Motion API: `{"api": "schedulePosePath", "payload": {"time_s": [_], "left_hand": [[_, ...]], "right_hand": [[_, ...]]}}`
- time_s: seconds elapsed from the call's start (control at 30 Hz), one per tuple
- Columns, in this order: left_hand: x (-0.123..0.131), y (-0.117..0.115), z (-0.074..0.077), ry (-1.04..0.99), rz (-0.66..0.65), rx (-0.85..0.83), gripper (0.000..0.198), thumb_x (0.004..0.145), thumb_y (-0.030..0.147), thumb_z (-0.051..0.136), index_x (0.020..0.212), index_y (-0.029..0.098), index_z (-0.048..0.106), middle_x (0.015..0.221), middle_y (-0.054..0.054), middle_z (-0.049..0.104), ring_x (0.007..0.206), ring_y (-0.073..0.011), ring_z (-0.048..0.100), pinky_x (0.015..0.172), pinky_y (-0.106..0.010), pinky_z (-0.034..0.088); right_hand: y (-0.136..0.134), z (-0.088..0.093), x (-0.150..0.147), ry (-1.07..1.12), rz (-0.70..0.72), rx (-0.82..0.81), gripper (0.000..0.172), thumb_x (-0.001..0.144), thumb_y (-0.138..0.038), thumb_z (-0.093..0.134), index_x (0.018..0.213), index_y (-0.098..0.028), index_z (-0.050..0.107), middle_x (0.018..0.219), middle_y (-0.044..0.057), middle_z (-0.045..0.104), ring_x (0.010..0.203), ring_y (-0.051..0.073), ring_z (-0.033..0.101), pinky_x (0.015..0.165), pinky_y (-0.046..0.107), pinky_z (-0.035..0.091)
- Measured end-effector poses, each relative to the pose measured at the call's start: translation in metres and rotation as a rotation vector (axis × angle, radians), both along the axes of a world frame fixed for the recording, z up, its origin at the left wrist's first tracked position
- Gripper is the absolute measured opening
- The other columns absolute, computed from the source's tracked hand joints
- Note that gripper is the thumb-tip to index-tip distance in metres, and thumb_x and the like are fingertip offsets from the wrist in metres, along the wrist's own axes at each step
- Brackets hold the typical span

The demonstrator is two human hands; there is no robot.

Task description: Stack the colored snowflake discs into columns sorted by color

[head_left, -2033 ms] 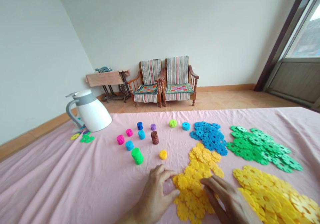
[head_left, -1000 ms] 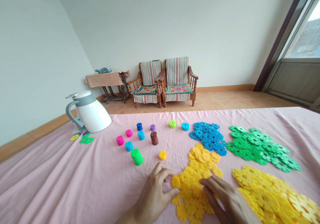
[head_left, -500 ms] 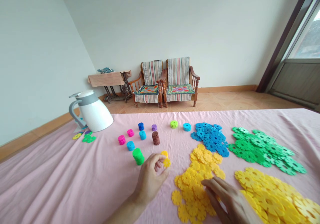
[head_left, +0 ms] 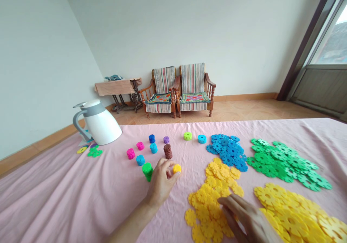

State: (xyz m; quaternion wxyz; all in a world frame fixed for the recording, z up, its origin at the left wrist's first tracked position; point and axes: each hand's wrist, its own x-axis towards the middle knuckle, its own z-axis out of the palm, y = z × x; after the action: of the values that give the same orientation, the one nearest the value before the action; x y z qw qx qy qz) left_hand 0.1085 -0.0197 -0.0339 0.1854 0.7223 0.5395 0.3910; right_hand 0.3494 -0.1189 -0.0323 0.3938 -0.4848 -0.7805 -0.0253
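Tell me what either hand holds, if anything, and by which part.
The left hand pinches the small yellow stack by its edge; the right hand is at the smaller yellow pile, and any hold there cannot be told.

White-grey rounded jug (head_left: 104, 126) far L on pink fabric cloth (head_left: 81, 199); blue plastic flower-disc pile (head_left: 227, 150) well R, bhnd yellow plastic small-disc pile (head_left: 207, 203).

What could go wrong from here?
The left hand is at the short stack of yellow plastic flower discs and might knock it askew. That hand partly hides the taller stack of bright green plastic discs, so a bump is possible. The right hand is over the smaller pile of yellow flower discs, which might slide.
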Motion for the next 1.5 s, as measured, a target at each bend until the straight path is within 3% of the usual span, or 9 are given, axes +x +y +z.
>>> {"api": "schedulePosePath", "payload": {"time_s": [0.3, 0.57, 0.63, 0.73, 0.8, 0.87, 1.03, 1.3, 1.5], "left_hand": [[-0.006, -0.014, 0.004, 0.048, 0.038, 0.033, 0.025, 0.075, 0.020, 0.059, 0.100, 0.020, 0.058, 0.091, -0.001, 0.056, 0.057, -0.0102, 0.054, 0.059, -0.026, 0.049], [-0.045, -0.047, -0.002, 0.128, 0.011, 0.064, 0.013, 0.084, 0.020, 0.050, 0.094, 0.020, 0.057, 0.079, -0.001, 0.056, 0.059, -0.0127, 0.055, 0.060, -0.025, 0.048], [-0.045, -0.050, 0.003, 0.150, -0.050, 0.017, 0.010, 0.086, 0.020, 0.049, 0.088, 0.020, 0.059, 0.078, -0.001, 0.056, 0.062, -0.0129, 0.054, 0.061, -0.025, 0.047], [-0.031, -0.059, 0.017, 0.193, -0.264, -0.121, 0.009, 0.084, 0.017, 0.054, 0.085, 0.020, 0.063, 0.079, -0.001, 0.057, 0.068, -0.0128, 0.055, 0.064, -0.023, 0.047], [-0.019, -0.066, 0.027, 0.212, -0.413, -0.224, 0.023, 0.078, 0.013, 0.063, 0.099, 0.023, 0.065, 0.089, -0.001, 0.059, 0.076, -0.0130, 0.057, 0.072, -0.023, 0.048], [-0.008, -0.071, 0.035, 0.227, -0.463, -0.280, 0.037, 0.073, 0.013, 0.071, 0.107, 0.026, 0.064, 0.096, -0.001, 0.059, 0.088, -0.0148, 0.058, 0.083, -0.025, 0.046], [0.001, -0.073, 0.041, 0.239, -0.455, -0.321, 0.036, 0.072, 0.012, 0.072, 0.105, 0.026, 0.066, 0.098, -0.002, 0.057, 0.094, -0.0159, 0.056, 0.089, -0.027, 0.044], [0.006, -0.074, 0.028, 0.215, -0.355, -0.272, 0.023, 0.066, 0.007, 0.063, 0.084, 0.020, 0.064, 0.083, 0.000, 0.057, 0.079, -0.0153, 0.056, 0.073, -0.025, 0.045], [-0.002, -0.043, 0.023, 0.078, -0.145, -0.138, 0.024, 0.066, 0.008, 0.057, 0.088, 0.018, 0.058, 0.077, 0.001, 0.059, 0.068, -0.0133, 0.054, 0.063, -0.024, 0.044]], "right_hand": [[0.001, -0.002, 0.001, -0.003, 0.014, -0.024, 0.038, 0.098, -0.038, 0.029, 0.090, -0.024, 0.063, 0.074, 0.003, 0.070, 0.064, 0.014, 0.067, 0.058, 0.021, 0.053], [-0.001, -0.003, 0.000, 0.030, 0.018, -0.053, 0.034, 0.098, -0.035, 0.031, 0.094, -0.024, 0.063, 0.078, 0.004, 0.070, 0.067, 0.015, 0.067, 0.061, 0.022, 0.054], [-0.001, -0.005, 0.000, 0.033, 0.016, -0.067, 0.034, 0.098, -0.035, 0.032, 0.095, -0.024, 0.063, 0.078, 0.004, 0.070, 0.068, 0.015, 0.067, 0.062, 0.023, 0.054], [-0.001, -0.008, 0.001, 0.028, 0.007, -0.091, 0.033, 0.098, -0.035, 0.032, 0.095, -0.024, 0.063, 0.080, 0.004, 0.070, 0.069, 0.015, 0.067, 0.064, 0.023, 0.053], [-0.001, -0.009, 0.002, 0.023, 0.000, -0.101, 0.033, 0.098, -0.036, 0.032, 0.095, -0.024, 0.063, 0.081, 0.004, 0.070, 0.070, 0.015, 0.067, 0.064, 0.023, 0.053], [-0.002, -0.009, 0.002, 0.023, -0.001, -0.108, 0.032, 0.098, -0.036, 0.033, 0.095, -0.024, 0.063, 0.082, 0.004, 0.069, 0.071, 0.015, 0.067, 0.063, 0.023, 0.053], [-0.002, -0.009, 0.002, 0.030, 0.011, -0.123, 0.029, 0.097, -0.034, 0.035, 0.098, -0.023, 0.061, 0.083, 0.003, 0.069, 0.072, 0.015, 0.067, 0.063, 0.023, 0.052], [-0.002, -0.013, 0.003, 0.022, 0.021, -0.157, 0.027, 0.097, -0.034, 0.036, 0.100, -0.023, 0.061, 0.084, 0.004, 0.069, 0.074, 0.014, 0.067, 0.065, 0.023, 0.052], [-0.001, -0.012, 0.003, 0.018, 0.010, -0.095, 0.032, 0.098, -0.038, 0.033, 0.098, -0.024, 0.062, 0.083, 0.004, 0.070, 0.070, 0.014, 0.067, 0.059, 0.021, 0.051]]}}
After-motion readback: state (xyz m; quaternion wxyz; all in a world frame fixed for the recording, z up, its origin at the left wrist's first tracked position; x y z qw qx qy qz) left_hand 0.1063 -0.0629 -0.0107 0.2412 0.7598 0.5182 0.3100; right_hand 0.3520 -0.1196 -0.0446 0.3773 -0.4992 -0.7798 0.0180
